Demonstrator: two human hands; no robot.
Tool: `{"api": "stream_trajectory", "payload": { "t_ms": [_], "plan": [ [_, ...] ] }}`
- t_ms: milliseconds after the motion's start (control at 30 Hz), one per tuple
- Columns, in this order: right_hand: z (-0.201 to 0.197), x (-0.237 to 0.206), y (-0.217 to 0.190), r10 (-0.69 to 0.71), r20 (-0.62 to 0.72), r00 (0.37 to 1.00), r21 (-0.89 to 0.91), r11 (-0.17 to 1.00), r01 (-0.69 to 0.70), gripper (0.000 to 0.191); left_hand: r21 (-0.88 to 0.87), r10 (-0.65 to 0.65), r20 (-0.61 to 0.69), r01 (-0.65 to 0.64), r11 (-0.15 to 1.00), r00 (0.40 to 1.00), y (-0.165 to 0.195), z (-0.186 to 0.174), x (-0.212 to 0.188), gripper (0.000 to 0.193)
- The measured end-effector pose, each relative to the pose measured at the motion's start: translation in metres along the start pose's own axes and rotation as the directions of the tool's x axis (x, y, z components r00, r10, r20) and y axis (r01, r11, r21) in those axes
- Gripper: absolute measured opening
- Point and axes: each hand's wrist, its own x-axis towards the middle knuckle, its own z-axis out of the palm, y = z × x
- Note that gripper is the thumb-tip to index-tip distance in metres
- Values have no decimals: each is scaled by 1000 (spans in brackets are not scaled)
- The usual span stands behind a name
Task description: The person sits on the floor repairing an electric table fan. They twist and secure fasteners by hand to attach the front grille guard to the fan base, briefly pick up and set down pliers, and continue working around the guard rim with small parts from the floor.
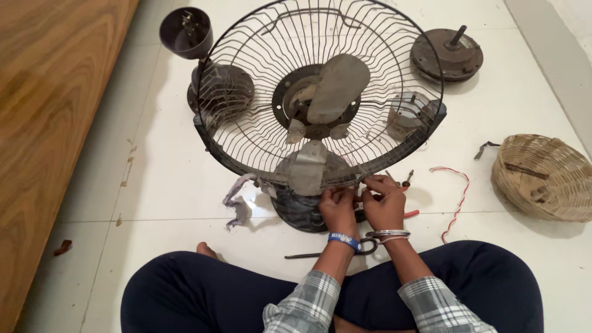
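Fan guard: the round wire fan guard (320, 92) stands tilted right in front of you, its lower rim meeting your hands and its face leaning away across the floor (512, 111).
Left hand: your left hand (338, 206) is curled at the rim's bottom edge, fingers pinched on the wire.
Right hand: your right hand (383, 200) is just beside it, touching it, fingers closed on the same rim section; you cannot tell which is nearer.
Base: dark fan base (302, 209) sits under the rim, left of your hands.
Count: one guard, three blades (338, 86), two loose motor parts (447, 54), one woven basket (546, 176), one scissors (345, 250).
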Motion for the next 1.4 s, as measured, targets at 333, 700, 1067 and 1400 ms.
{"api": "stream_trajectory", "payload": {
  "t_ms": [333, 700, 1067, 1400],
  "plan": [
    [4, 3, 23, 85, 46, 995, 154, 984, -91, 28, 122, 122, 11, -123, 985, 992, 1, 2, 9, 15],
    [-3, 5, 4, 359, 91, 929, 291, 883, -370, 16, 82, -463, 110, 456, 886, 880, -3, -13, -17, 15],
    [-20, 7, -22, 554, 117, 825, 601, 622, -503, 15, 46, -219, 204, 215, 976, 954, 34, -1, -25, 18],
    [-12, 10, 2, 561, 74, 825, 592, 641, -489, 20, 227, -33, 369, -55, 972, 929, 29, -1, -28, 6]
  ]
}}
